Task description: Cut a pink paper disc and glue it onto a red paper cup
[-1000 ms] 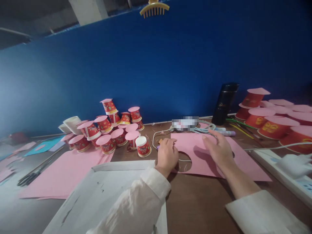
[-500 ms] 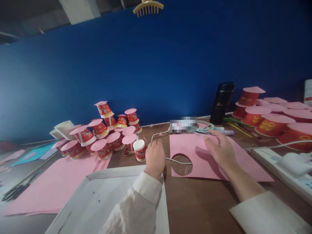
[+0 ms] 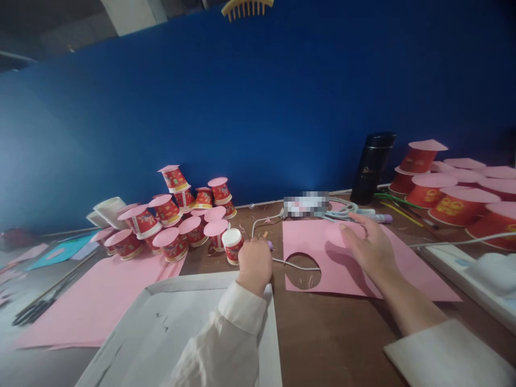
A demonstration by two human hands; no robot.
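My left hand (image 3: 255,264) is closed beside a red paper cup (image 3: 233,248) with a white top. A small purple tip and a tan bit show past its fingers; what they belong to is mostly hidden. Between the thumb and fingers of my right hand (image 3: 370,246) is a round pink paper disc (image 3: 341,232), held over a pink sheet (image 3: 306,236). The sheet lies on the brown table and has a round hole near its left end. A white cable (image 3: 296,265) shows through that hole.
Red cups topped with pink discs (image 3: 171,244) stand stacked at left; larger ones (image 3: 455,206) stand at right. Pink sheets (image 3: 105,295), scissors (image 3: 36,312) and a white tray (image 3: 169,322) lie at left. Behind are a black bottle (image 3: 371,169) and markers (image 3: 379,217). A power strip (image 3: 455,260) sits at right.
The purple tip and tan bit now show at my left hand, which has shifted slightly. My right hand keeps its place over the pink sheet. The view has shifted a little.
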